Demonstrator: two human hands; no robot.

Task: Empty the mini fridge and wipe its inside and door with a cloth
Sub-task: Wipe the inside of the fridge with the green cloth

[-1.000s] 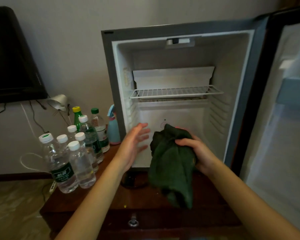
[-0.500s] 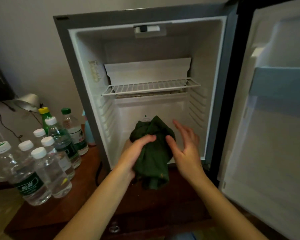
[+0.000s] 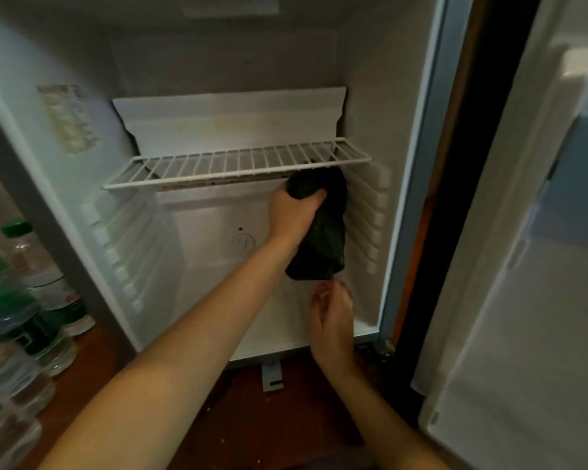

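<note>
Your left hand (image 3: 297,212) is gripping the cloth (image 3: 326,239) solo now, shoving it up under the wire shelf (image 3: 238,164). Right hand (image 3: 331,317) is hanging loose, empty, so wiping's getting started.

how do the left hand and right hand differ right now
The left hand grips the dark green cloth; the right hand holds nothing, fingers loosely curled. The left hand is high, just under the wire shelf; the right hand sits lower, below the cloth's hanging end. Both reach into the open fridge.
</note>
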